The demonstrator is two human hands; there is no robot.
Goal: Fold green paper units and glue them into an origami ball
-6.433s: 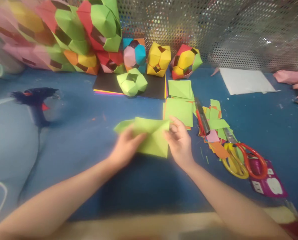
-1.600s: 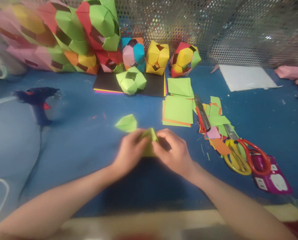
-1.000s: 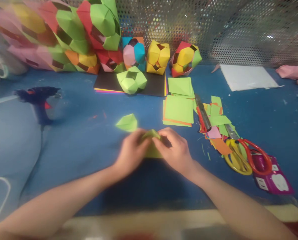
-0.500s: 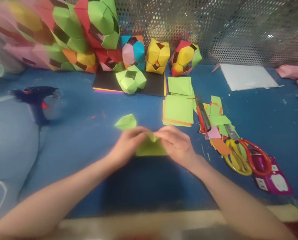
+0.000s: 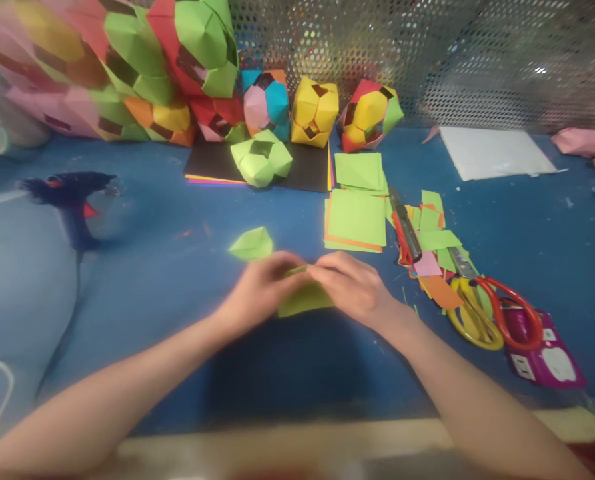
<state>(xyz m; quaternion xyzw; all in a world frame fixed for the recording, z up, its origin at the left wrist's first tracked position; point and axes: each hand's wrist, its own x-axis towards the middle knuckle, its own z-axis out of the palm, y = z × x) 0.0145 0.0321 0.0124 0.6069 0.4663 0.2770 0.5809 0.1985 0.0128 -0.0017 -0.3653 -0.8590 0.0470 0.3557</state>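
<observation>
A sheet of green paper (image 5: 303, 300) is between my two hands over the blue table, its upper edge partly folded. My left hand (image 5: 264, 283) grips the sheet on the left, thumb along the upper edge. From the other side, my right hand (image 5: 354, 283) pinches the same edge, its fingertips close to my left thumb. The fingers hide much of the fold. Just beyond my left hand lies a small folded green paper piece (image 5: 253, 244). Farther off, a stack of green and orange paper squares (image 5: 356, 219) rests beyond my right hand.
A blue glue gun (image 5: 72, 200) stands at left, its cord running forward. At right are a box cutter (image 5: 406, 227), paper scraps (image 5: 437, 240), scissors (image 5: 477, 300) and a purple packet (image 5: 547, 353). Folded paper balls (image 5: 314, 112) line the back by a perforated metal panel (image 5: 457, 60).
My left thumb has moved across the paper's upper edge, and the small pointed flap that showed between my hands is now covered. The sheet's lower edge has tilted slightly.
</observation>
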